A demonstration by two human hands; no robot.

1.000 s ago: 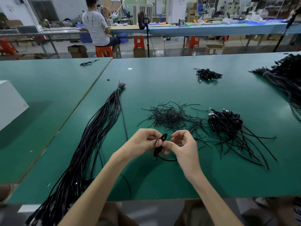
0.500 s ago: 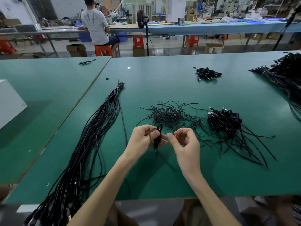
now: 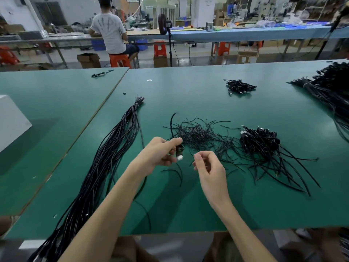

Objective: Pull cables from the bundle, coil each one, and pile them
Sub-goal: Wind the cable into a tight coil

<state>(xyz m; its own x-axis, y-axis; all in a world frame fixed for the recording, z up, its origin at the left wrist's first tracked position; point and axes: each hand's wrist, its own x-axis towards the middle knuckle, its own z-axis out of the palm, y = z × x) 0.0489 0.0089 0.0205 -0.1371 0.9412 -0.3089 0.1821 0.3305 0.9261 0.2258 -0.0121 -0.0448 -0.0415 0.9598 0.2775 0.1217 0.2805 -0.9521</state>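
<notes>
Head view: we see the left hand [image 3: 162, 154] pinching the plug end of a black cable [image 3: 179, 149] between thumb and forefinger, its pale metal connector tip [image 3: 179, 157] pointing down toward the green table [image 3: 188, 208]. From that grip a blurred length of the cable arcs upward, and more of it trails on the table below the hands. The right hand [image 3: 208, 166] hovers just beside the plug, apart from it, fingers loosely curled, and we can make out nothing held in it. To the left lies the long bundle of black cables [image 3: 105, 167], bound near its far end by a pale tie [image 3: 136, 104]. Just beyond the hands sits a scatter of short black wire ties [image 3: 196, 134], and to its right the pile of coiled cables [image 3: 260, 143] with loose tails fanning toward us. Farther back we note a smaller pile [image 3: 239, 86], and another bundle [image 3: 328, 91] at the right edge.
</notes>
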